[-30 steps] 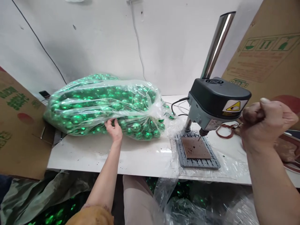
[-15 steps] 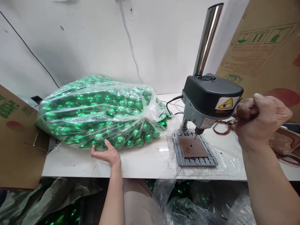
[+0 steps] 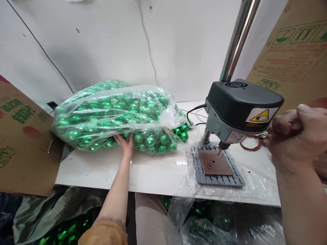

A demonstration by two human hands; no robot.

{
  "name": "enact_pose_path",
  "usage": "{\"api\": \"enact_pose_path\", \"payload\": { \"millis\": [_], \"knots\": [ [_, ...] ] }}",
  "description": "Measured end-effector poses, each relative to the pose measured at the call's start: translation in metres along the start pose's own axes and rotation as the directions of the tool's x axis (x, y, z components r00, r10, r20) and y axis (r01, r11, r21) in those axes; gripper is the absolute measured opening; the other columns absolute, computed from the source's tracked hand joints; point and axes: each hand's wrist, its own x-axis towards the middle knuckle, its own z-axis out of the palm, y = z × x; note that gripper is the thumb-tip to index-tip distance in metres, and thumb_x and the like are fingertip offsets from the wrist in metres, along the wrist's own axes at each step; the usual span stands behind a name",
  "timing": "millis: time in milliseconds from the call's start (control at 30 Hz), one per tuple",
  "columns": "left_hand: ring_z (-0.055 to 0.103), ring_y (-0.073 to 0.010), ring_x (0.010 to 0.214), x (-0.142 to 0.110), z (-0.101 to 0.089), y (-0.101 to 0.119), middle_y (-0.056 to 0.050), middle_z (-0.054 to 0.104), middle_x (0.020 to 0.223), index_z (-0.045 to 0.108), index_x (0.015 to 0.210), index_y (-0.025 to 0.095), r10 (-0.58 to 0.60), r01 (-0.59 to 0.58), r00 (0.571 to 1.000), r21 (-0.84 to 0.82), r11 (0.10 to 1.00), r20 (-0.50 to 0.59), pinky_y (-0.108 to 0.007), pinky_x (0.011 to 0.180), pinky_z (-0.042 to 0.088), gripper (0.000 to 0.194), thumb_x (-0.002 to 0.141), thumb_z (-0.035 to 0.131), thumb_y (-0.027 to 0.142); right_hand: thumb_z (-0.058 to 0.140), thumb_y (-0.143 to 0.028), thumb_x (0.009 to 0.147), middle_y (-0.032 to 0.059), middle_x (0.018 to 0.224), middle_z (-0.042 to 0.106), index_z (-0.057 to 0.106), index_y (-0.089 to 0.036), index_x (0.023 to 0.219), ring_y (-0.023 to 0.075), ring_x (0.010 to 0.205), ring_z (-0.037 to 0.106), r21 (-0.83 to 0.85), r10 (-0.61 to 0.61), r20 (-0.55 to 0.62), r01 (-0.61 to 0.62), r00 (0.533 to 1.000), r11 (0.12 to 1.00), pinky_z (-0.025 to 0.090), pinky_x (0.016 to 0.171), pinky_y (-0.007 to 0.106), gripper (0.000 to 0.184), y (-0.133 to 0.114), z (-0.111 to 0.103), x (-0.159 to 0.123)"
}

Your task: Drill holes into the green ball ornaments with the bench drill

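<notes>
Left hand [image 3: 125, 144] laid flat against the lower front of the bag [image 3: 114, 115] of green balls, fingers [image 3: 120, 139] spread and pressing into the plastic, palm turned toward the bag. Bag lying on its side on the left half of the white bench [image 3: 153, 170], knotted end pointing right toward the drill press [image 3: 237, 112]. Right hand [image 3: 296, 136] raised at the right edge, fingers curled tight into a fist just beside the press head; whatever sits inside the fist hidden from view.

Compared with half a second ago: left hand moved up from the bench surface, where it lay open below the bag, onto the bag itself; a few loose balls [image 3: 182, 132] now bulging out near the knot; right fist unchanged beside the press.

Counted: one bag, balls inside too many to count, one drill press with one steel column [image 3: 238, 37], one brown plate [image 3: 216, 162] on its base, two cardboard boxes, one at the left [image 3: 22, 143] and one at the right [image 3: 296, 54], one red rubber ring [image 3: 251, 143] behind the press.
</notes>
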Motion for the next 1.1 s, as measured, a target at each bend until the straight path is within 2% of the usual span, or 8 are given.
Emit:
{"api": "enact_pose_path", "payload": {
  "millis": [100, 233, 333, 433, 500, 567, 733, 1100],
  "knots": [
    [0.034, -0.0384, 0.149, -0.01, -0.008, -0.006, -0.028, 0.035, 0.154, 0.039, 0.145, 0.006, 0.033, -0.032, 0.999, 0.05, 0.998, -0.019, -0.052, 0.123, 0.029, 0.077, 0.079, 0.069, 0.03, 0.059, -0.023, 0.073, -0.0066, 0.041, 0.032, 0.029, -0.02, 0.047, 0.0057, 0.036, 0.029, -0.013, 0.011, -0.008, -0.011, 1.0, 1.0, 0.019, 0.037, 0.027, 0.039, 0.0, 0.0, 0.0],
    [0.052, -0.0344, 0.13, -0.047, -0.021, 0.008, -0.019, 0.057, 0.128, 0.054, 0.124, 0.011, 0.065, -0.02, 0.93, 0.127, 0.992, -0.362, -0.056, 0.117, 0.035, 0.049, 0.075, 0.061, 0.014, 0.057, -0.023, 0.074, -0.0063, 0.041, 0.031, 0.028, -0.021, 0.048, 0.0057, 0.036, 0.029, -0.028, 0.011, -0.001, -0.011, 1.0, 1.0, 0.019, 0.037, 0.028, 0.039, 0.0, 0.002, 0.0],
    [0.056, -0.0307, 0.127, -0.086, -0.013, 0.044, -0.015, 0.061, 0.12, 0.059, 0.111, 0.017, 0.441, -0.398, 0.845, 0.195, 0.897, -0.303, -0.053, 0.114, 0.04, 0.03, 0.083, 0.055, 0.012, 0.056, -0.021, 0.074, -0.0067, 0.041, 0.026, 0.024, -0.02, 0.049, 0.0046, 0.037, 0.026, -0.019, -0.011, -0.008, 0.011, 1.0, 1.0, 0.016, 0.038, 0.028, 0.041, -0.001, 0.003, 0.0],
    [0.052, -0.0276, 0.137, -0.122, 0.017, 0.093, -0.012, 0.063, 0.127, 0.06, 0.12, 0.024, 0.815, -0.835, 0.544, 0.029, 0.55, 0.198, -0.048, 0.116, 0.042, 0.032, 0.091, 0.053, 0.014, 0.055, -0.02, 0.075, -0.0073, 0.041, 0.025, 0.023, -0.021, 0.05, 0.0041, 0.036, 0.025, -0.002, -0.003, -0.011, 0.003, 1.0, 1.0, 0.015, 0.038, 0.028, 0.04, 0.0, 0.002, 0.001],
    [0.04, -0.0294, 0.149, -0.137, 0.044, 0.12, -0.011, 0.057, 0.144, 0.055, 0.137, 0.026, 0.815, -0.918, 0.287, -0.098, 0.384, 0.504, -0.052, 0.122, 0.034, 0.044, 0.094, 0.053, 0.017, 0.054, -0.02, 0.076, -0.0075, 0.041, 0.028, 0.025, -0.021, 0.05, 0.0042, 0.036, 0.026, 0.0, 0.0, 0.0, 0.0, 1.0, 1.0, 0.016, 0.037, 0.027, 0.039, 0.0, 0.001, 0.001],
    [0.035, -0.0338, 0.152, -0.145, 0.069, 0.137, -0.014, 0.054, 0.147, 0.051, 0.143, 0.022, 0.695, -0.935, 0.175, -0.104, 0.339, 0.697, -0.057, 0.125, 0.028, 0.051, 0.093, 0.058, 0.021, 0.055, -0.02, 0.077, -0.0076, 0.041, 0.032, 0.028, -0.021, 0.049, 0.0048, 0.036, 0.028, 0.006, 0.002, 0.012, -0.002, 1.0, 1.0, 0.018, 0.036, 0.028, 0.038, 0.001, 0.0, 0.001],
    [0.062, -0.0298, 0.121, -0.151, 0.088, 0.133, -0.014, 0.066, 0.116, 0.071, 0.105, 0.013, 0.512, -0.961, 0.171, 0.028, 0.276, 0.842, -0.057, 0.126, 0.026, 0.019, 0.089, 0.059, 0.012, 0.059, -0.023, 0.076, -0.0083, 0.041, 0.033, 0.031, -0.022, 0.05, 0.0057, 0.036, 0.028, 0.036, 0.048, 0.016, -0.048, 0.999, 0.998, 0.018, 0.035, 0.027, 0.038, 0.002, -0.001, 0.001],
    [0.055, -0.0304, 0.115, -0.166, 0.043, 0.12, -0.017, 0.061, 0.124, 0.076, 0.091, 0.014, 0.509, -0.977, 0.158, 0.061, 0.203, 0.846, -0.051, 0.107, 0.043, 0.018, 0.089, 0.058, 0.012, 0.063, -0.028, 0.075, -0.0082, 0.04, 0.036, 0.035, -0.021, 0.049, 0.0046, 0.036, 0.029, 0.072, 0.086, 0.041, -0.089, 0.995, 0.993, 0.022, 0.036, 0.024, 0.039, 0.003, -0.006, 0.004]
  ]
}}
